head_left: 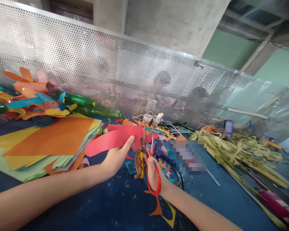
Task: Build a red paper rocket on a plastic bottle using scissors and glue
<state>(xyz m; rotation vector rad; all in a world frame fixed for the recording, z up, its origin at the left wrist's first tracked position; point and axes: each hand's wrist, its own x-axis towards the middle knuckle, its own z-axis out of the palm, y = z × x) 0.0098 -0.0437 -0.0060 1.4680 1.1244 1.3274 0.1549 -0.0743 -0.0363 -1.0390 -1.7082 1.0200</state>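
Observation:
My left hand [119, 157] pinches a folded strip of red paper [108, 141] between thumb and fingers, above the blue table. In my right hand [156, 176] is a pair of scissors [144, 146], with one red and one yellow handle loop. Thumb and fingers pass through the loops. The scissor blades are parted and stand at the right end of the red paper; whether they touch it I cannot tell. Below my hands lie orange and yellow paper offcuts [157, 207]. Just beyond the blades a blue glue gun [162, 152] rests among small paper scraps.
Stacked coloured paper sheets [50, 138] lie at left, with paper-and-bottle models [38, 96] behind. Green plastic bottles [91, 110] lie along a perforated metal screen [74, 57]. Dried plant strips [231, 150] spread over the right side. Blurred people show beyond the screen.

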